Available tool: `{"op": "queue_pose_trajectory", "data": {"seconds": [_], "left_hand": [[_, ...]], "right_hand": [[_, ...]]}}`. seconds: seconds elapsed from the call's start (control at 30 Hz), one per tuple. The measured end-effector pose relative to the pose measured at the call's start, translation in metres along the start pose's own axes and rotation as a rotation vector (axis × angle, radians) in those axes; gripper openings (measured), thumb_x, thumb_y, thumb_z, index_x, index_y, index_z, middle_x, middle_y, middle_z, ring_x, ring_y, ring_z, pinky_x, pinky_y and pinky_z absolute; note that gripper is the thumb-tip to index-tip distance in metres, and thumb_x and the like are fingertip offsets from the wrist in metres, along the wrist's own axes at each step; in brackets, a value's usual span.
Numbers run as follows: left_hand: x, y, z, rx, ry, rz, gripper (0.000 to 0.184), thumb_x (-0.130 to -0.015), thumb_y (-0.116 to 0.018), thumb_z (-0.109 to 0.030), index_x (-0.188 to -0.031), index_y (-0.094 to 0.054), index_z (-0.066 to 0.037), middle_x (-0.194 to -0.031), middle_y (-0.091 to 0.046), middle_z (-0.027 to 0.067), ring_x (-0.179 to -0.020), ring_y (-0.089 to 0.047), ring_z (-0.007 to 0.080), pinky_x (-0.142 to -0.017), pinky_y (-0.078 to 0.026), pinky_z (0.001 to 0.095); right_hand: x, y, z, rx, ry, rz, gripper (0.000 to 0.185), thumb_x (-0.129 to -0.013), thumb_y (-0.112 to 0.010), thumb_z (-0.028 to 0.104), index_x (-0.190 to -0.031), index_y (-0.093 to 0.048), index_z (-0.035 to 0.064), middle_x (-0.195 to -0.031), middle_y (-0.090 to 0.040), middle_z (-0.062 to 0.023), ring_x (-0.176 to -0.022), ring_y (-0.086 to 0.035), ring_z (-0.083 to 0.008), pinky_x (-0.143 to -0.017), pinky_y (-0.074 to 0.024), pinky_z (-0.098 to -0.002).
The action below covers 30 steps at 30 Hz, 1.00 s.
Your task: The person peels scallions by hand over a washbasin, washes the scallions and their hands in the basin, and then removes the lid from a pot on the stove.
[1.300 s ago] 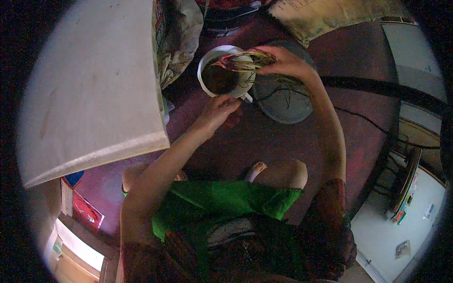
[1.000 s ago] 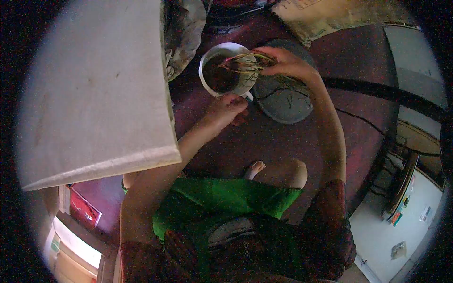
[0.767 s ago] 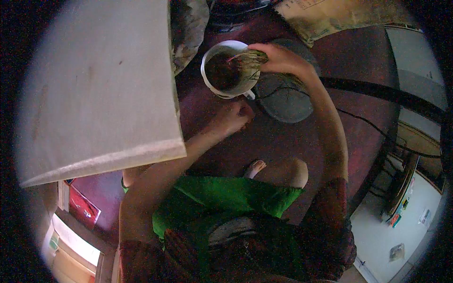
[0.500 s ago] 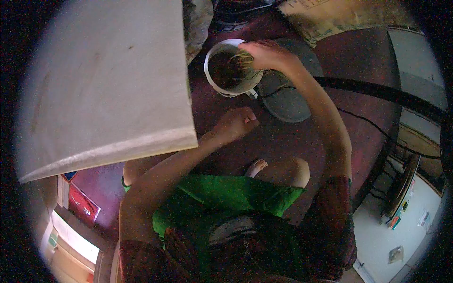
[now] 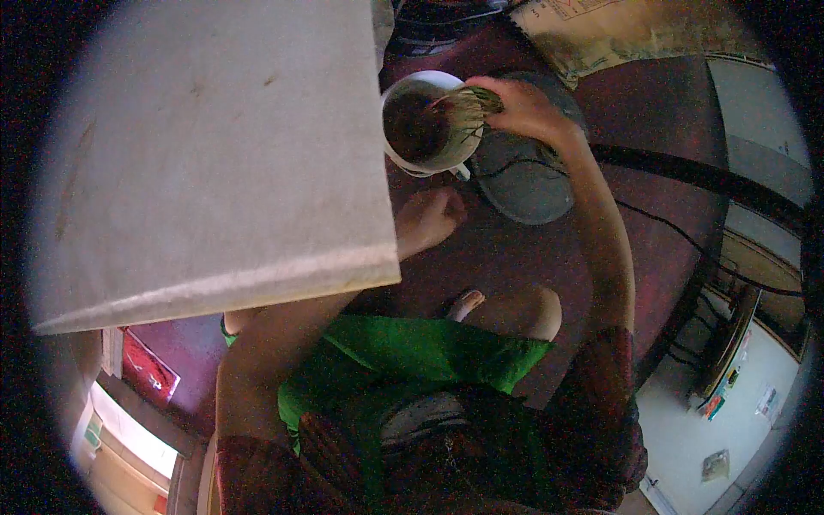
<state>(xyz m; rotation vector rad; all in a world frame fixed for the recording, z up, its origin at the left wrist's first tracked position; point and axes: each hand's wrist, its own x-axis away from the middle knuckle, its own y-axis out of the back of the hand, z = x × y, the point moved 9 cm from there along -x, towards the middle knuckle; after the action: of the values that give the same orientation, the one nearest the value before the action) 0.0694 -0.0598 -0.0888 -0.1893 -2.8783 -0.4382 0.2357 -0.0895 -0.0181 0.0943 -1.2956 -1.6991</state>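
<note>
I see the bunch of stalks (image 5: 466, 110) at the upper centre of the frame, its tips over the right side of the white pot (image 5: 439, 80). The right hand (image 5: 519, 110) grasps it, fingers closed around one end. Just below the pot, the left hand (image 5: 436, 216) has its fingers curled in; I cannot tell whether they hold anything. A grey disc (image 5: 528, 197) lies right of the pot, and a pale panel (image 5: 232, 163) fills my upper left.

White pot (image 5: 461, 153), round, open-topped, dark inside, handle (image 5: 462, 172) toward lower right. Bundle of thin greenish-brown strands (image 5: 468, 109) at pot's right rim, loose ends reaching inward.
</note>
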Motion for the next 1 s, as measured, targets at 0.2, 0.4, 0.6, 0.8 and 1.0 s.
{"op": "queue_pose_trajectory", "data": {"seconds": [0.2, 0.4, 0.6, 0.8, 1.0], "left_hand": [[-0.001, -0.013, 0.013, 0.044, -0.089, 0.041, 0.017, -0.076, -0.061, -0.019, -0.085, -0.059, -0.004, -0.080, -0.062, 0.0159, -0.081, -0.061, 0.0334, -0.073, -0.048, 0.0423], [-0.010, -0.020, 0.022, 0.088, -0.037, 0.105, 0.019, -0.079, -0.058, -0.020, -0.088, -0.058, -0.003, -0.081, -0.062, 0.0156, -0.075, -0.063, 0.0280, -0.065, -0.049, 0.0397], [-0.011, 0.043, -0.010, 0.688, 0.329, -0.012, 0.018, -0.083, -0.050, -0.013, -0.091, -0.059, -0.001, -0.082, -0.063, 0.0127, -0.066, -0.063, 0.0204, -0.059, -0.050, 0.0306], [-0.025, 0.074, -0.001, 1.158, 0.401, -0.235, 0.022, -0.086, -0.049, -0.016, -0.096, -0.056, 0.002, -0.088, -0.063, 0.0144, -0.072, -0.064, 0.0241, -0.062, -0.054, 0.0349], [-0.031, 0.073, -0.025, 1.340, 0.392, -0.151, 0.036, -0.082, -0.060, -0.027, -0.107, -0.054, -0.002, -0.093, -0.062, 0.0110, -0.078, -0.062, 0.0240, -0.073, -0.052, 0.0389]], "right_hand": [[0.022, 0.024, 0.006, 0.135, 0.034, -0.189, 0.055, -0.071, -0.061, 0.009, -0.124, -0.046, 0.0157, -0.107, -0.059, -0.0116, -0.098, -0.057, -0.0285, -0.084, -0.0453, -0.0353], [0.027, 0.027, 0.023, 0.144, 0.073, -0.193, 0.054, -0.072, -0.059, 0.006, -0.123, -0.046, 0.0167, -0.102, -0.061, -0.0136, -0.094, -0.059, -0.0302, -0.081, -0.0466, -0.0367], [0.039, 0.029, 0.024, 0.083, 0.123, -0.267, 0.054, -0.072, -0.061, 0.006, -0.124, -0.046, 0.0158, -0.101, -0.061, -0.0149, -0.093, -0.059, -0.0308, -0.079, -0.0469, -0.0379], [0.066, 0.030, 0.024, 0.160, 0.044, -0.354, 0.054, -0.072, -0.059, 0.014, -0.123, -0.045, 0.0157, -0.094, -0.061, -0.0176, -0.079, -0.059, -0.0365, -0.071, -0.0493, -0.0446], [0.086, 0.011, 0.094, 0.271, 0.096, -0.496, 0.060, -0.071, -0.060, 0.003, -0.127, -0.043, 0.0152, -0.101, -0.058, -0.0150, -0.085, -0.058, -0.0328, -0.073, -0.0486, -0.0405]]}}
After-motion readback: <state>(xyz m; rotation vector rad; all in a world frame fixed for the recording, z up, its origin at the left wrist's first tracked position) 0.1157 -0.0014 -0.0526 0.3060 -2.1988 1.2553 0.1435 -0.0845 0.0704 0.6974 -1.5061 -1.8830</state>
